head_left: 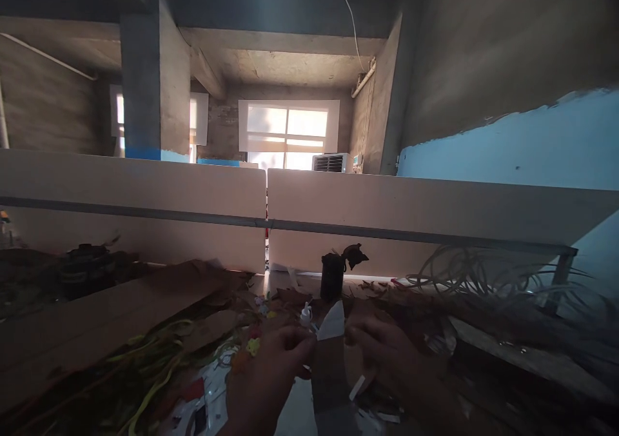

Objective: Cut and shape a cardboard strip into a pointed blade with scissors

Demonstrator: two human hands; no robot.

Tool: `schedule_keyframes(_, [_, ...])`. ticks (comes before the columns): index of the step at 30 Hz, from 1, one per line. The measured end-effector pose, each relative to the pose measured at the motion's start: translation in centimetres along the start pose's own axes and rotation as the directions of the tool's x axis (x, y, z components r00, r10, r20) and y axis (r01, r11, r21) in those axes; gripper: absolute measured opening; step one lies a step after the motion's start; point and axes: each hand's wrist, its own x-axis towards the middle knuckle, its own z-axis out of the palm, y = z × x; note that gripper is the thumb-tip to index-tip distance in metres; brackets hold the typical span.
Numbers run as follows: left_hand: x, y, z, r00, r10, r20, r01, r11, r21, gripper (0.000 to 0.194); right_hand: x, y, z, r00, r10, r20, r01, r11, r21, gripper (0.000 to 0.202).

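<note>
Pinching the left edge of a dark grey strip with a pale pointed tip (333,375), the left hand (271,375) is working low in the centre of the frame. Over at the strip's right edge, the right hand (380,339) is curling its fingers in close, though dimness is hiding whether they are gripping it. So the strip is running between the two hands, its tip pointing up the frame. Uneven pulling could be what creases it or slips it free, I'd judge. Just beyond the left fingertips, a small white nozzle bottle (306,315) is standing, and a forward nudge could topple it. Farther out, a black cylindrical container (333,276) is standing behind the tip, while yellow-green cords (157,384) are sprawling at lower left.
</note>
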Motion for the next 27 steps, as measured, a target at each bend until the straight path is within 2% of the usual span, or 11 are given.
schedule_keyframes(2, [-0.2, 0.2, 0.2, 1.0, -0.014, 0.002, 0.014, 1.0, 0.001, 0.02, -0.1, -0.6, -0.1, 0.984, 0.112, 0.142, -0.136, 0.974, 0.178, 0.029])
schedule_keyframes(3, [-0.3, 0.4, 0.2, 1.0, -0.016, 0.01, 0.016, 1.0, -0.009, 0.018, 0.0, -0.9, -0.1, 0.969, 0.129, 0.209, -0.181, 0.95, 0.256, 0.028])
schedule_keyframes(5, [-0.3, 0.6, 0.3, 1.0, -0.019, 0.019, 0.02, 0.999, -0.032, 0.016, 0.0, -1.3, -0.3, 0.941, 0.12, 0.316, -0.241, 0.893, 0.381, 0.029])
schedule_keyframes(7, [-0.3, 0.7, 0.3, 0.999, -0.023, 0.032, 0.025, 0.998, -0.049, 0.015, 0.1, -1.4, -0.3, 0.924, 0.111, 0.366, -0.281, 0.847, 0.451, 0.031])
schedule_keyframes(16, [0.2, -0.7, 0.3, 0.989, -0.031, 0.142, 0.052, 0.988, -0.143, 0.032, 0.2, 0.1, 0.8, 0.924, 0.147, 0.352, -0.33, 0.771, 0.544, 0.035])
schedule_keyframes(21, [0.2, -0.6, 0.3, 0.992, -0.042, 0.12, 0.057, 0.991, -0.123, 0.016, 0.3, 0.0, 1.1, 0.91, 0.161, 0.381, -0.374, 0.712, 0.594, 0.036])
schedule_keyframes(27, [-0.1, -0.3, 0.2, 0.99, -0.026, 0.141, 0.054, 0.978, -0.202, 0.013, 0.3, -0.1, 1.4, 0.893, 0.199, 0.405, -0.435, 0.611, 0.661, 0.032])
